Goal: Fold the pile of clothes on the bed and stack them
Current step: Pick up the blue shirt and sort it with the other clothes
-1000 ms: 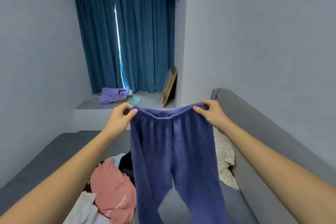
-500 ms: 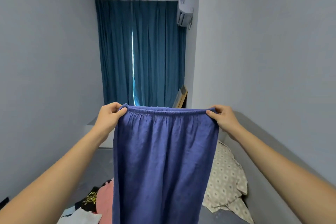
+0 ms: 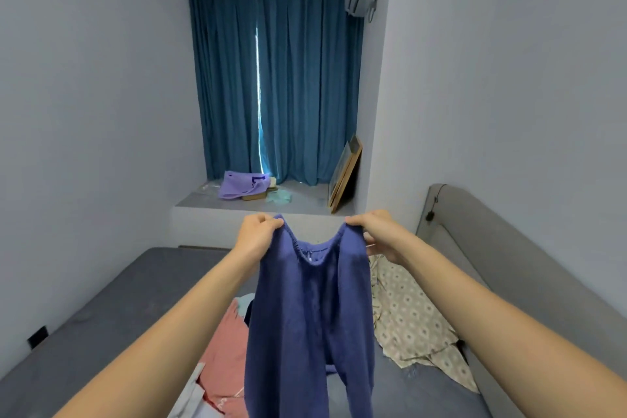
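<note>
Both hands up in front, each pinching one end of the waistband of the blue trousers [image 3: 310, 309]. Left hand [image 3: 258, 231] has fingers curled tight on the left corner of the waistband; right hand [image 3: 371, 231] same on the right corner. Both grips closed on fabric, nothing else held. Waistband sags in a dip between the hands, not pulled taut. Trousers hang in the air above the bed [image 3: 112, 309], legs dropping out of the bottom of view, so can't tell if the hems touch the mattress.

Progress: early, by the look of it. Trousers unfolded, only held up, no crease made. Below them the pile of clothes [image 3: 224, 360] lies loose on the bed: pink garment on top, something white at the near edge, a pale blue bit and a dark bit behind. All crumpled. No folded stack visible anywhere in view. A patterned cream cloth [image 3: 410, 312] lies spread by the grey headboard [image 3: 509, 248]; can't tell if it is part of the pile or bedding.

Left to do, as I judge it: fold the trousers, lay them down as the start of a stack, then the remaining garments.
</note>
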A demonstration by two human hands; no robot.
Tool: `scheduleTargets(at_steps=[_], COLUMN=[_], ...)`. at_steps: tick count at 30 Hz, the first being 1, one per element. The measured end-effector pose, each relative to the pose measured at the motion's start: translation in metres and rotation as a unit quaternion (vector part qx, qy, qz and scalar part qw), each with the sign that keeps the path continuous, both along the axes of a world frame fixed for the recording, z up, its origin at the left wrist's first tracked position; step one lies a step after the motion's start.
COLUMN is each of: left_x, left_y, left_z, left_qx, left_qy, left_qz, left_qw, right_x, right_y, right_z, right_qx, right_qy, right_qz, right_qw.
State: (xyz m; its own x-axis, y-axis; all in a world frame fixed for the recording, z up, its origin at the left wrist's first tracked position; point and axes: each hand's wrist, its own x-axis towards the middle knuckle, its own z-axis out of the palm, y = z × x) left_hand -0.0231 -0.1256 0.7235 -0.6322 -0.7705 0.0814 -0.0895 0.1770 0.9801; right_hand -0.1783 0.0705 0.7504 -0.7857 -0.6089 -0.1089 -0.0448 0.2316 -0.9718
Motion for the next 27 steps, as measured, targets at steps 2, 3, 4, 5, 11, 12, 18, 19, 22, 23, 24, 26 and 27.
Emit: scheduleTargets(at_steps=[2,3,4,5,11,12,18,19,22,23,24,26,27], left_x=[-0.001,-0.002,-0.002,-0.001,-0.002,-0.002,-0.002,-0.002,-0.003,-0.003,-0.002,-0.001,0.000], left_y=[0.008,0.012,0.015,0.018,0.027,0.027,0.033,0.033,0.028,0.026,0.024,0.020,0.019], left_z=[-0.009,-0.012,-0.016,-0.018,-0.026,-0.026,-0.021,-0.019,-0.018,-0.019,-0.020,-0.022,-0.022], left_qx=[-0.032,-0.046,-0.061,-0.075,-0.107,-0.103,-0.065,-0.059,-0.077,-0.094,-0.108,-0.128,-0.139], left_qy=[0.028,0.045,0.058,0.066,0.092,0.098,0.155,0.160,0.138,0.125,0.115,0.102,0.096], left_qz=[-0.022,-0.040,-0.057,-0.073,-0.107,-0.105,-0.081,-0.077,-0.057,-0.055,-0.058,-0.077,-0.090], left_qw=[0.999,0.997,0.995,0.992,0.984,0.984,0.982,0.982,0.986,0.986,0.986,0.983,0.982], right_x=[0.010,0.016,0.023,0.029,0.047,0.047,0.050,0.049,0.045,0.043,0.041,0.038,0.036], right_y=[-0.011,-0.017,-0.022,-0.026,-0.035,-0.035,-0.038,-0.039,-0.039,-0.039,-0.039,-0.038,-0.038], right_z=[-0.005,-0.007,-0.010,-0.011,-0.020,-0.021,-0.029,-0.030,-0.033,-0.035,-0.036,-0.040,-0.042], right_qx=[-0.024,-0.039,-0.053,-0.063,-0.106,-0.110,-0.133,-0.138,-0.158,-0.163,-0.167,-0.166,-0.153], right_qy=[0.012,0.020,0.030,0.042,0.072,0.085,0.157,0.157,0.137,0.131,0.130,0.154,0.191], right_qz=[0.023,0.037,0.049,0.057,0.085,0.079,0.068,0.072,0.087,0.091,0.093,0.083,0.070], right_qw=[0.999,0.998,0.997,0.996,0.988,0.987,0.976,0.975,0.974,0.974,0.973,0.971,0.967])
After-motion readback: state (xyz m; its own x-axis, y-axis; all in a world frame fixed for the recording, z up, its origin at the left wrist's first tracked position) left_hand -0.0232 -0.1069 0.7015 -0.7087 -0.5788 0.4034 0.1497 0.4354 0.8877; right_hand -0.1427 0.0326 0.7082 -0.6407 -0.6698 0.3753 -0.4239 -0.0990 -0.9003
